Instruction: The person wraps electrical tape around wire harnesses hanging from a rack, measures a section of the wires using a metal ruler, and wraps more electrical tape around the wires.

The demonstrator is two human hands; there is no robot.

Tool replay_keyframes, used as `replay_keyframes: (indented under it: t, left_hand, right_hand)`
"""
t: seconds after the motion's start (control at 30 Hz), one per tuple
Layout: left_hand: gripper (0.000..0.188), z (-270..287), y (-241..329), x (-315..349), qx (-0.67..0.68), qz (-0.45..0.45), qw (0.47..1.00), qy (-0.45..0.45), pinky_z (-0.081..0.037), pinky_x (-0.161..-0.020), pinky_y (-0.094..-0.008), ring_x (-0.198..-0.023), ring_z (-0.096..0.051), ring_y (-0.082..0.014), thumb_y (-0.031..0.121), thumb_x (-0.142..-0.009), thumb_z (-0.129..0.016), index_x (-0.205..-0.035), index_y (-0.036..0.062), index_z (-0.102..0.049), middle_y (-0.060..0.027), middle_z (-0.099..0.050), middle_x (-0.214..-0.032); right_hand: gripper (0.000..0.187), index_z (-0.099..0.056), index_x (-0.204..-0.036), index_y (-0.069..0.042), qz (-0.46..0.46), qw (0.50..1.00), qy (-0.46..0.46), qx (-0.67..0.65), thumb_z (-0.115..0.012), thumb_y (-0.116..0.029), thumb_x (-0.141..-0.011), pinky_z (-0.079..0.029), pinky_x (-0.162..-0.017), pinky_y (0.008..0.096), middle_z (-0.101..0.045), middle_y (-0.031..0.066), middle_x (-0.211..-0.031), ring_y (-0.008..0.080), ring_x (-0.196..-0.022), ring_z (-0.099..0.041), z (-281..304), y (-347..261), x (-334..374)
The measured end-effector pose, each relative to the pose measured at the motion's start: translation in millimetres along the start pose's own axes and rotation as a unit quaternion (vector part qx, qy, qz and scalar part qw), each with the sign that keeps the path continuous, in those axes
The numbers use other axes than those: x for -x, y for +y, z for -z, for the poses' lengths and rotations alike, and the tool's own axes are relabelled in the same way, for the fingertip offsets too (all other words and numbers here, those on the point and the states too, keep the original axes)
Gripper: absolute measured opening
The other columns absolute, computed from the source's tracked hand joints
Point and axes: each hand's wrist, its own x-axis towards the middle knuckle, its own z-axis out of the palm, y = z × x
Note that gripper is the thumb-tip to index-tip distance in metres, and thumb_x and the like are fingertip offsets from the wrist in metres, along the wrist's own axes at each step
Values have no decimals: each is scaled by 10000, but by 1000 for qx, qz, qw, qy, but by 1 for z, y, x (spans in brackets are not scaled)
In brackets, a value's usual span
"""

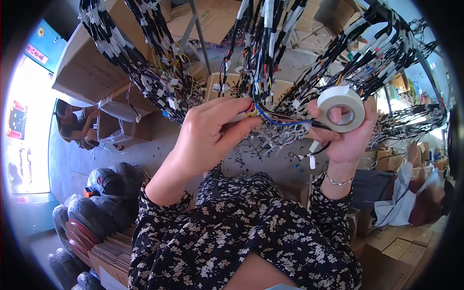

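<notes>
My left hand (pixel 212 133) pinches a bunch of thin coloured wires, with yellow and red strands showing at the fingertips. From there a wire bundle (pixel 282 120), blue, brown and black, runs across to my right hand (pixel 349 142). That hand is closed round a roll of white tape (pixel 356 112), with fingers through and behind its ring, and it also grips the bundle beside the roll. A short wire end with a white connector (pixel 312 161) dangles below the right hand. How the wires sit inside the left fingers is hidden.
Thick hanks of wire harnesses (pixel 128 58) hang from a metal rack (pixel 427 72) ahead and on both sides. Cardboard boxes (pixel 87 72) stand at left. One person (pixel 77 123) sits there; another (pixel 420 193) is at right. Wrapped dark bundles (pixel 104 193) lie lower left.
</notes>
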Motion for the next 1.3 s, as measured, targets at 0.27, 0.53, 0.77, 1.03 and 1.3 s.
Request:
replay_keyframes:
  t: [0.27,0.53,0.77,1.03,1.3]
  left_hand:
    - [129,-16,9,-1,12,98,993,58,-435,-556,-250,-617,-571,-117,34,-879,-676,-964,-58,-647,-86,-612,-737]
    - [110,-36,5,4,22,139,976,165,-432,-505,-217,-547,-549,-78,35,-864,-679,-923,-51,-646,-67,-601,-674]
    - [115,-43,-17,-3,-252,-54,943,210,-450,-452,-310,-491,-566,-189,-20,-754,-686,-831,-21,-601,-77,-564,-632]
    - [134,-33,19,-7,-269,-52,957,91,-451,-485,-346,-536,-569,-254,7,-770,-696,-847,-19,-588,-87,-565,-676]
    - [363,-17,38,6,-140,-47,989,23,-497,-654,-342,-694,-615,-273,-25,-914,-533,-1252,-135,-463,-182,-601,-835]
  right_hand:
    - [799,-587,-851,49,102,988,19,117,-357,-716,-862,-241,-439,211,-558,275,-1044,68,-473,-238,21,22,15]
    - [866,-616,-1004,100,188,930,-51,312,-412,-730,-862,-441,-649,241,-600,262,-1071,164,-763,-579,22,29,17]
    - [564,-550,-963,51,389,762,118,505,-444,-501,-934,-434,-855,376,-545,214,-1160,288,-964,-559,23,54,24]
    - [363,-580,-926,-59,166,863,-89,470,-759,-310,-733,-473,-750,361,-539,174,-1117,312,-889,-572,17,164,1]
    - [303,-578,-934,-51,255,857,-4,448,-776,-200,-759,-481,-837,347,-494,166,-1244,312,-1040,-548,-8,115,-69]
